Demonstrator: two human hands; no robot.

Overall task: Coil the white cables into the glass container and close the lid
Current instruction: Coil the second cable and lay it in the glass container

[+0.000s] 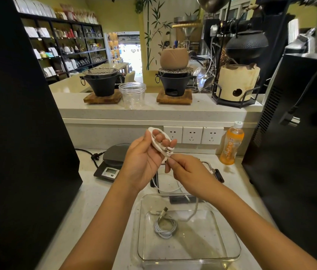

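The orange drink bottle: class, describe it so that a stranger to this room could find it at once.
Start at the row of white wall sockets below the raised counter. Just to their right, on the lower worktop, stands the orange drink bottle, upright beside the big black machine. It alone is bright orange, with a white cap.
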